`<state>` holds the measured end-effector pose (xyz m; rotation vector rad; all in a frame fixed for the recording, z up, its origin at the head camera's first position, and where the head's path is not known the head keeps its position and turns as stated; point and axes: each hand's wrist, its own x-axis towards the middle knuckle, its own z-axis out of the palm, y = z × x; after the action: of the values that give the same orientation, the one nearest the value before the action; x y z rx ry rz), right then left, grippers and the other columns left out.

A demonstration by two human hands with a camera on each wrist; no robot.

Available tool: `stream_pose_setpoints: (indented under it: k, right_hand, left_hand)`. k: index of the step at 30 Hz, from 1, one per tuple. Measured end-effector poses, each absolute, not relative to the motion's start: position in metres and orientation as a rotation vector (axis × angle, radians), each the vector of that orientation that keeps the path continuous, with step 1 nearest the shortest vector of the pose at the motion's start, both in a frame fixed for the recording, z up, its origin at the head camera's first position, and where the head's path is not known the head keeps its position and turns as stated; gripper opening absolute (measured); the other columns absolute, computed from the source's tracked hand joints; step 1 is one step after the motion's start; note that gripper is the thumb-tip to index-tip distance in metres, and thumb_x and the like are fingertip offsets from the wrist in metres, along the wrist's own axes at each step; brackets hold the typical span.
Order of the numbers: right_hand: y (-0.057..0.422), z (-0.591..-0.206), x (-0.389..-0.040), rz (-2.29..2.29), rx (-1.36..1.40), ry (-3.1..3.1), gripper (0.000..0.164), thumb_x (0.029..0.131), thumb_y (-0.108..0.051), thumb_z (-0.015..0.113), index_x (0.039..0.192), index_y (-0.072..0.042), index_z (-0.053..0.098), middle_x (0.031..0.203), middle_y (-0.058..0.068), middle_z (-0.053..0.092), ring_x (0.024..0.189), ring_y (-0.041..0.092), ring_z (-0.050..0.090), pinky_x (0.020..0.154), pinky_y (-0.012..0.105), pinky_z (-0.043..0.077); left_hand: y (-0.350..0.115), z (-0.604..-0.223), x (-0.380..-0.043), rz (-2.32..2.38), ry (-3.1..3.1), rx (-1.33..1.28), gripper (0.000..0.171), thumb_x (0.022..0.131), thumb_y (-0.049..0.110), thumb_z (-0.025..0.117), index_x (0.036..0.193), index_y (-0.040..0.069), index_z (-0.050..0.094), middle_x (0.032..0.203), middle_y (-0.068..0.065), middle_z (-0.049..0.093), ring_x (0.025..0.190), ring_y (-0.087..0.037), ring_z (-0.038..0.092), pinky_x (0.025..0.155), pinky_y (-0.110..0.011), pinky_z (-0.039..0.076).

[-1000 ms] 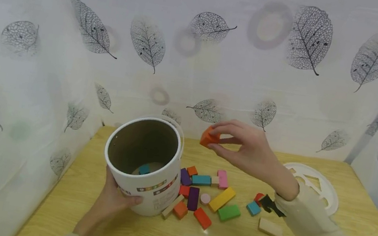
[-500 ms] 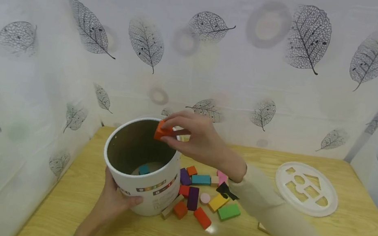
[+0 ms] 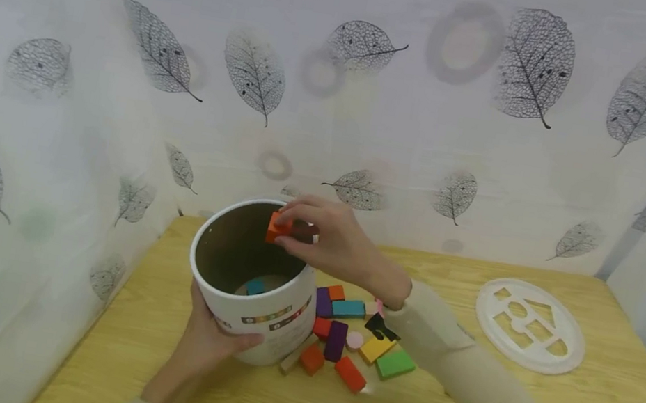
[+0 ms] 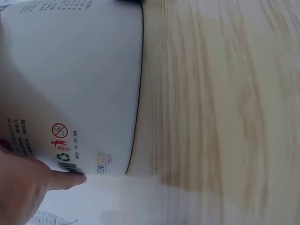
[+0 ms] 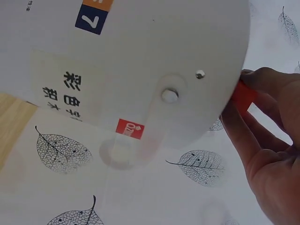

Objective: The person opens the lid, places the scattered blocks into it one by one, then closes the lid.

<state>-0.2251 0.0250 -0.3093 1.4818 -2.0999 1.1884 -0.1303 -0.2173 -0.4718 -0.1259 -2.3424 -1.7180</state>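
A white round bucket (image 3: 275, 342) with printed labels stands at the left of the table, tilted a little, a blue block (image 3: 255, 286) lying on its bottom. My left hand (image 3: 212, 342) grips its lower left side, thumb across the front; in the left wrist view a finger (image 4: 65, 180) lies along the printed wall. At the bucket's mouth my right hand (image 3: 332, 238) pinches an orange block (image 3: 277, 228) between thumb and fingers, just inside the right rim. The right wrist view shows that block (image 5: 243, 96) partly hidden behind the bucket wall.
Several coloured wooden blocks lie right of the bucket, among them a green block (image 3: 396, 364), a red block (image 3: 351, 374) and a dark purple block (image 3: 335, 341). A white round lid (image 3: 484, 320) with shaped cutouts lies at the right. Leaf-patterned sheeting (image 3: 385, 127) surrounds the table.
My right hand has carried the orange block leftward from above the table to the bucket's mouth, and slightly down. My left hand keeps its grip on the bucket.
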Motion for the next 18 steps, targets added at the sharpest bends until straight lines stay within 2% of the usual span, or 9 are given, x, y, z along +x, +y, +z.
stream_pose_setpoints:
  k: [3,7,10,13,18]
  right_hand:
    - [0.027,-0.312,-0.228,1.142,1.456,-2.118,0.022,0.086,-0.005,0.080,0.107,-0.003,0.074,0.109,0.011,0.074,0.094,0.019,0.070,0.080,0.021,0.062]
    - [0.030,-0.312,-0.231,1.066,1.432,-2.127,0.022,0.086,-0.007,0.081,0.107,-0.004,0.074,0.110,0.010,0.075,0.099,0.021,0.070,0.084,0.031,0.064]
    - [0.033,-0.312,-0.232,1.035,1.431,-2.127,0.021,0.086,-0.006,0.080,0.106,-0.004,0.074,0.110,0.010,0.075,0.098,0.021,0.070,0.082,0.032,0.064]
    - [0.034,-0.312,-0.233,1.034,1.427,-2.130,0.021,0.086,-0.006,0.080,0.106,-0.004,0.074,0.109,0.010,0.074,0.095,0.020,0.069,0.079,0.027,0.063]
    - [0.034,-0.313,-0.234,1.020,1.413,-2.148,0.020,0.086,-0.008,0.080,0.105,-0.004,0.074,0.109,0.010,0.074,0.096,0.020,0.070,0.080,0.024,0.062]
  left_hand:
    - [-0.212,-0.473,-0.134,-1.732,-2.348,-0.158,0.152,0.057,0.009,0.101,0.159,0.042,-0.007,0.161,-0.007,0.032,0.145,-0.030,0.038,0.117,-0.018,0.030]
    - [-0.202,-0.472,-0.140,-1.742,-2.357,-0.195,0.153,0.058,0.013,0.101,0.159,0.045,-0.010,0.162,-0.007,0.031,0.145,-0.031,0.039,0.122,-0.041,0.029]
    - [-0.199,-0.472,-0.141,-1.750,-2.352,-0.200,0.153,0.059,0.014,0.101,0.158,0.047,-0.011,0.161,-0.008,0.031,0.144,-0.033,0.039,0.122,-0.055,0.027]
    - [-0.197,-0.471,-0.141,-1.746,-2.354,-0.203,0.152,0.059,0.015,0.101,0.158,0.046,-0.011,0.161,-0.009,0.030,0.144,-0.035,0.039,0.122,-0.059,0.026]
    - [-0.196,-0.471,-0.142,-1.750,-2.351,-0.220,0.152,0.060,0.015,0.100,0.158,0.046,-0.012,0.162,-0.009,0.028,0.146,-0.036,0.037,0.123,-0.061,0.024]
